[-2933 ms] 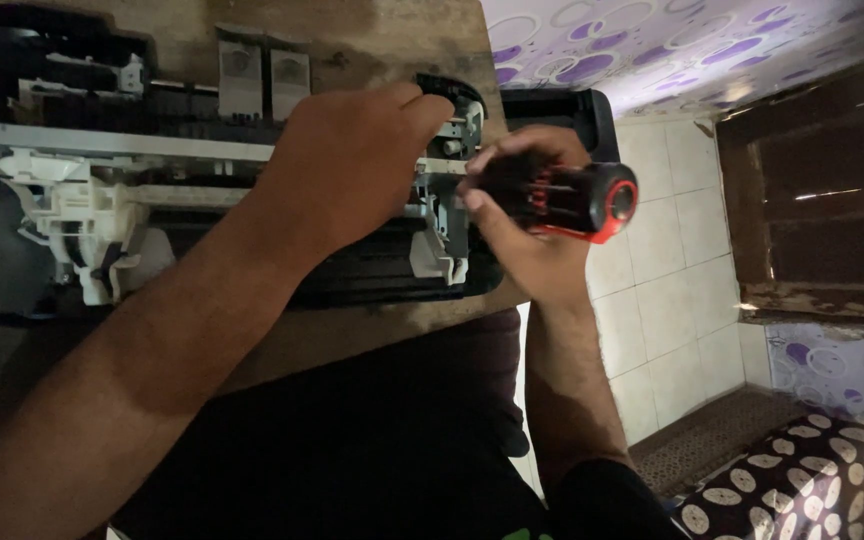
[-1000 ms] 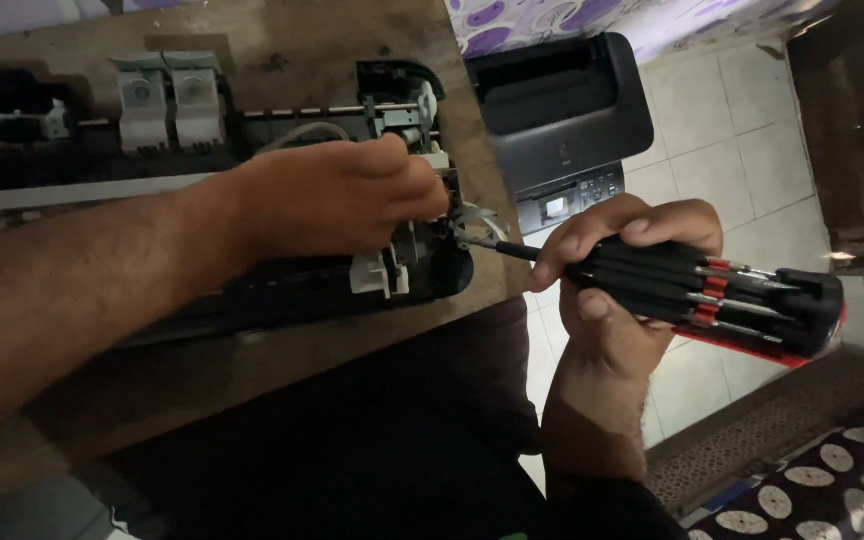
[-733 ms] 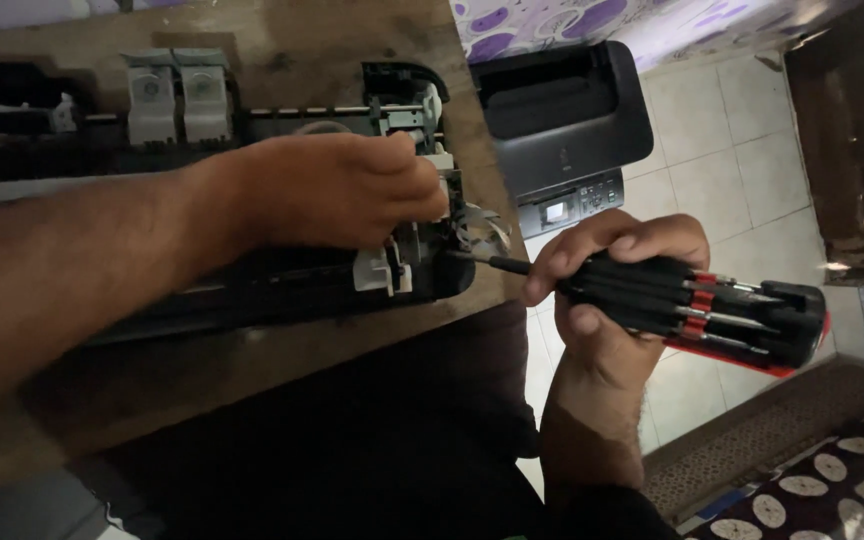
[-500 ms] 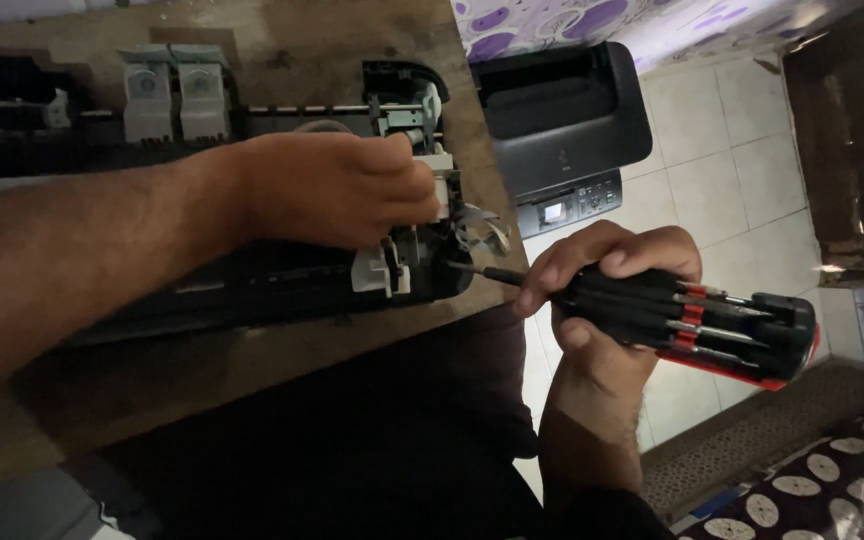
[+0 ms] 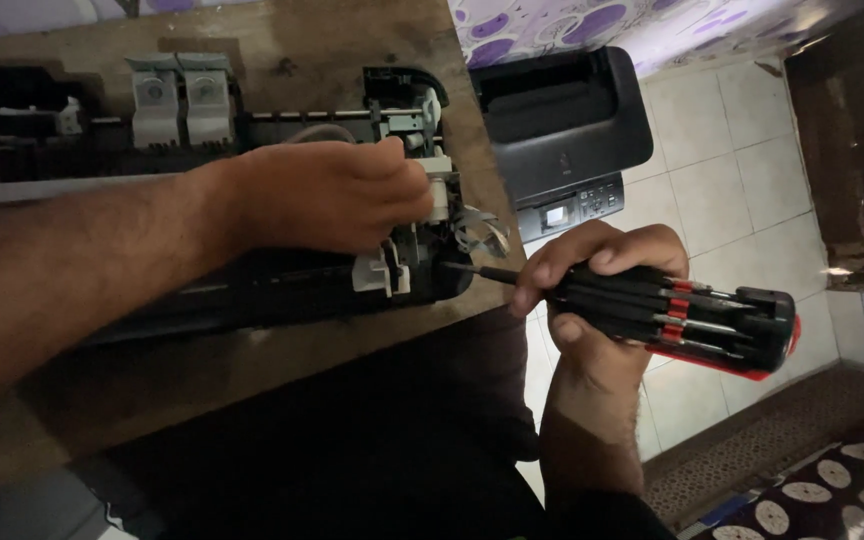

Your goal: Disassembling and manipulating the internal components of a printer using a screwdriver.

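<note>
An opened printer chassis, black with grey and white plastic parts, lies on a wooden table. My left hand rests on its right end, fingers curled over a white part there. My right hand grips a thick black and red multi-bit screwdriver held level. The thin shaft's tip meets the chassis's right side, just below my left hand.
A second black printer with a small screen stands on the tiled floor beside the table's right edge. A dark wooden door is at the far right. Patterned cloth lies at top right and bottom right. My dark-clothed lap fills the bottom.
My right hand has eased the screwdriver slightly left and down, with the tip staying at the chassis's right side. My left hand has stayed on the same end.
</note>
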